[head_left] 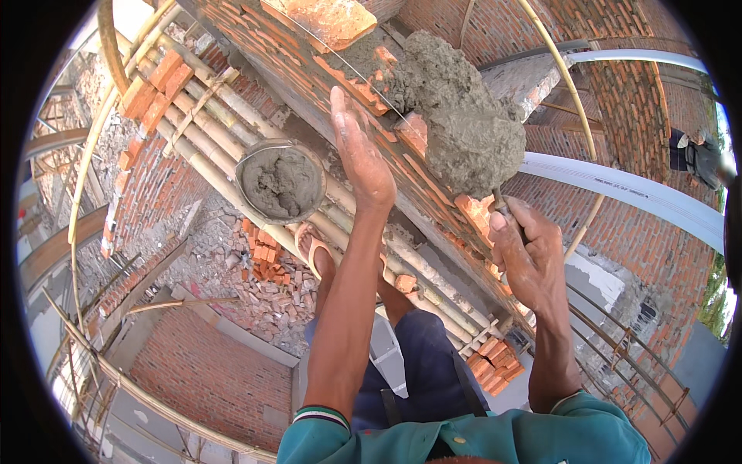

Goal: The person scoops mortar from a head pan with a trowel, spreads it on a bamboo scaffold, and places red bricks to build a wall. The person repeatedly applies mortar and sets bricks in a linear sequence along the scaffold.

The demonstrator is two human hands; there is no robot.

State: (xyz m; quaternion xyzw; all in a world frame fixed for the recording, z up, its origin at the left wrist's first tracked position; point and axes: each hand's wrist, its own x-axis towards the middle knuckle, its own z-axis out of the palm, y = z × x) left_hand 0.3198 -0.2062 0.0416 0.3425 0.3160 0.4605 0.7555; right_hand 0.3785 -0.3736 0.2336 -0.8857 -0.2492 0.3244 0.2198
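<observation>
My right hand (528,251) is closed around the handle of a trowel (501,204). A big heap of wet grey mortar (471,116) hides the trowel's blade, just over the top of a brick wall (433,174). How much of the heap rests on the wall, I cannot tell. My left hand (362,158) is held out flat and empty, fingers together and stretched, beside the wall's near face. A thin white string (340,58) runs along the wall top, past a laid brick (332,23) and a broken brick piece (413,131).
I stand on a bamboo pole scaffold (220,135) high above rubble (286,298). A bucket (241,174) of mortar sits by my feet. Brick stacks rest on the poles at left (158,89) and right (493,363). A pale plastic strip (626,185) lies beyond the wall.
</observation>
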